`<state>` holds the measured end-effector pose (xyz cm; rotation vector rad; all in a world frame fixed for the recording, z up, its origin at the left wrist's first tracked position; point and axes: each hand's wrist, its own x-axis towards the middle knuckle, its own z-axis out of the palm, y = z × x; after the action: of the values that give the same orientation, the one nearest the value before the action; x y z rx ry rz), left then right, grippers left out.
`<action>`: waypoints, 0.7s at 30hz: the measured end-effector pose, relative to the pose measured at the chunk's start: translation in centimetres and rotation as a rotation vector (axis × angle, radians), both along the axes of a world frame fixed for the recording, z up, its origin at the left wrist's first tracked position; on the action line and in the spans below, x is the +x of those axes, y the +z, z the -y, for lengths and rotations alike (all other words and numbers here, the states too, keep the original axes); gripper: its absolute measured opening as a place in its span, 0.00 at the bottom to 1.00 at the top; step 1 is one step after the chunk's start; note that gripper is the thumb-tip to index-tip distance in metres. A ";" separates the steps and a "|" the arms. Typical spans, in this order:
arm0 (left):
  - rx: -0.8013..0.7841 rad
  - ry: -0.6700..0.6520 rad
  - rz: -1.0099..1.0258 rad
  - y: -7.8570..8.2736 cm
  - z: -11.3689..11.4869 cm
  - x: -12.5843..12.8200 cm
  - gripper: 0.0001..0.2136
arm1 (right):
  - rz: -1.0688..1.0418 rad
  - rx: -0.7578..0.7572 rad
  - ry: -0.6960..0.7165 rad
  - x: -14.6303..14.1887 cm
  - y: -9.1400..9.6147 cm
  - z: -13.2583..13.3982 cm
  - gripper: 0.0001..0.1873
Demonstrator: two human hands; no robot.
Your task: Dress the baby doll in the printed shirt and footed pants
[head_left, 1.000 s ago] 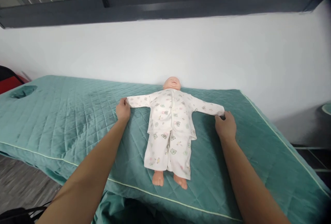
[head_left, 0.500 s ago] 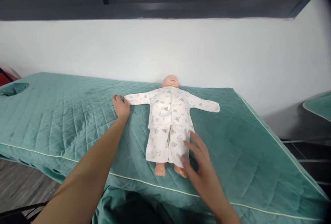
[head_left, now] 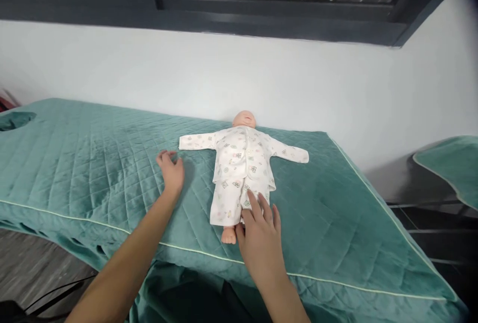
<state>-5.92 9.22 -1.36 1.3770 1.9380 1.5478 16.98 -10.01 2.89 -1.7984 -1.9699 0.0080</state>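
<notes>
A baby doll (head_left: 242, 163) in white printed pyjamas lies on its back on a teal quilted bed (head_left: 93, 163), head toward the wall, arms spread wide. My right hand (head_left: 259, 236) rests flat on the doll's lower right trouser leg, fingers stretched out, covering that foot. The doll's other bare foot (head_left: 228, 235) shows beside my thumb. My left hand (head_left: 171, 169) hovers over the quilt just below the doll's left-side sleeve cuff (head_left: 185, 142), fingers loosely curled, holding nothing, apart from the sleeve.
A white wall and a dark-framed window run behind the bed. The bed's face hole (head_left: 15, 120) shows at the far left. A second teal bed corner (head_left: 451, 168) stands at the right, with dark floor between.
My left hand let go of the sleeve cuff and drew back toward me. My right hand left the other cuff, swung down and settled on the doll's trouser leg.
</notes>
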 end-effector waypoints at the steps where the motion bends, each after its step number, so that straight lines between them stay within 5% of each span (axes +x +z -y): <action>1: -0.013 -0.092 -0.002 -0.3 2.3 0.2 0.12 | 0.024 0.003 -0.010 -0.1 0.1 0.0 0.09; 4: -0.033 -0.541 -0.114 -1.0 9.7 1.0 0.13 | 0.054 0.028 -0.034 -0.5 0.0 0.0 0.10; 7: -0.009 -0.755 -0.345 -0.9 15.0 2.3 0.17 | 0.024 0.064 -0.015 -0.6 -0.3 -0.1 0.09; 10: 0.008 -0.779 -0.396 -0.7 16.9 3.4 0.21 | -0.016 0.071 0.046 -0.1 -0.4 -0.3 0.07; 16: 0.081 -0.689 -0.236 -1.2 17.0 4.9 0.13 | -0.178 0.066 0.181 1.5 0.5 0.0 0.08; 21: 0.059 -0.662 -0.244 -1.3 17.3 5.7 0.15 | -0.287 0.062 0.222 1.6 0.7 1.4 0.08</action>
<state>-0.25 -8.08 -2.68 2.0376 1.3272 1.1563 18.57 -11.37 3.59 -1.4419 -1.9258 0.2591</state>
